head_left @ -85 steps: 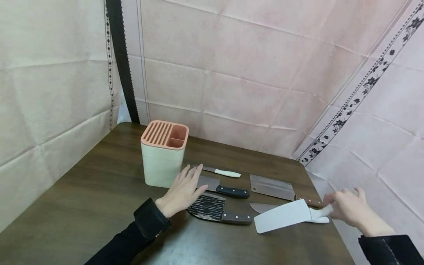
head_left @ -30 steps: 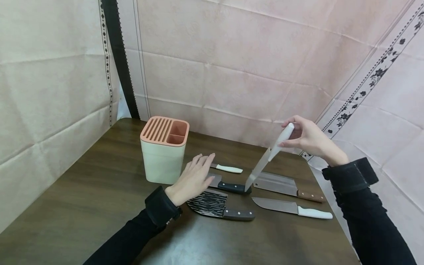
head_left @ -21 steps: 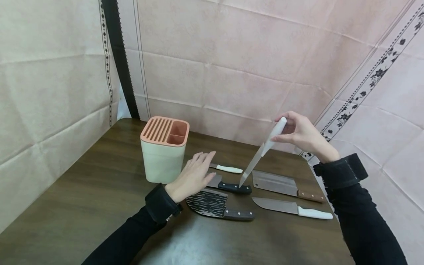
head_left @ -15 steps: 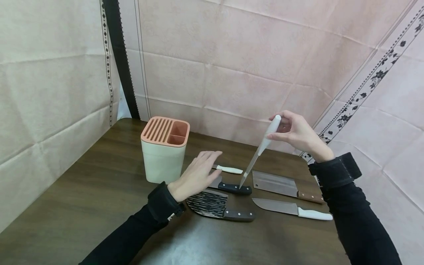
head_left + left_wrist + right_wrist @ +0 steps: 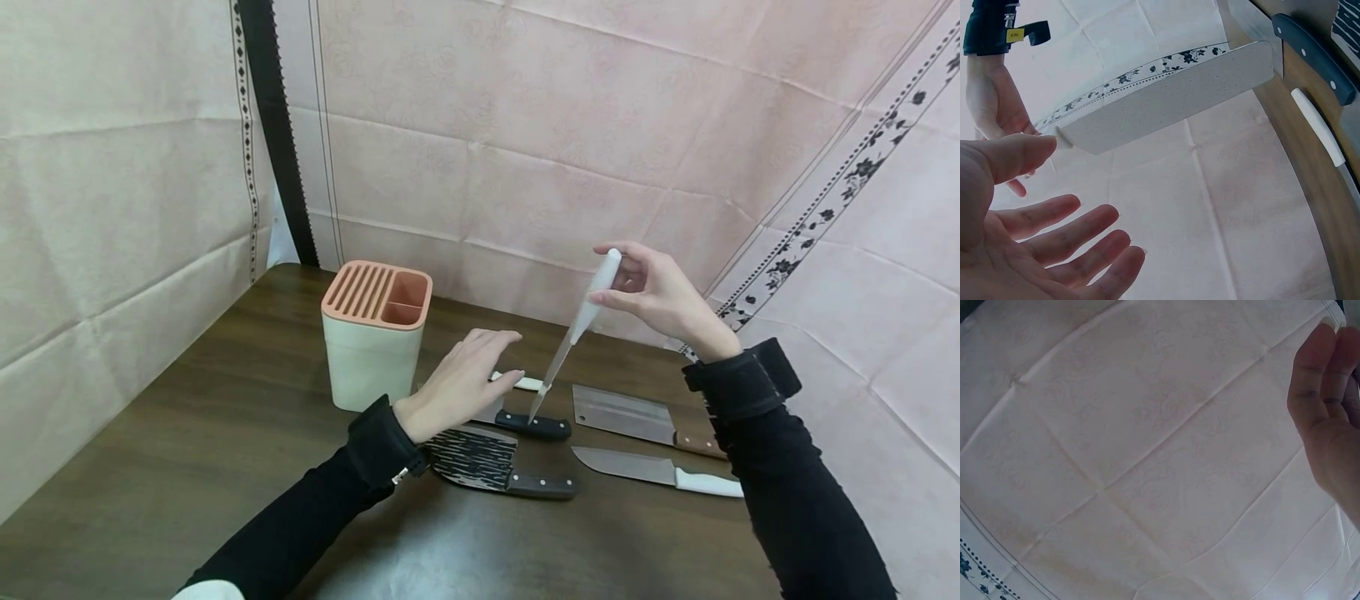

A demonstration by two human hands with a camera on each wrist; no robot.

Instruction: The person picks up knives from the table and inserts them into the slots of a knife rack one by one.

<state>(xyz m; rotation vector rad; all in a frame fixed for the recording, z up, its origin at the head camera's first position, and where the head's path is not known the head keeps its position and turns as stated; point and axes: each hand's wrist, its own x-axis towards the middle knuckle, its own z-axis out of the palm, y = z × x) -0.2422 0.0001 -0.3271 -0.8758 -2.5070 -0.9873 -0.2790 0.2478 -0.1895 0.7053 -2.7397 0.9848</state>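
The broad white knife [image 5: 577, 331] is held tilted in the air over the desk [image 5: 262, 433], its tip lower than its handle, just to the right of the left grip [image 5: 465, 383]. The handle is pinched between the thumb and fingers of the right grip [image 5: 654, 293], which is drawn in on nothing else; by the left grip nothing is held, its fingers being spread and lightly bent. Since the handle is only pinched, the blade might be twisted or let slip by its own weight. The left fingertips could be nicked if the blade were swung leftward, because they are placed between it and the green knife block [image 5: 371, 367]. In the head view the tip is overlapped with the handle of the black-handled knife [image 5: 532, 426]; whether any gap is left there cannot be told, and that knife could be knocked askew if the tip were lowered carelessly. In the head view the blade is seen nearly edge-on, as a thin strip below a smooth white handle, while in the left wrist view its flat face is shown: long, roughly rectangular, pale grey and finely speckled, with a squared end. How keenly it is sharpened cannot be judged
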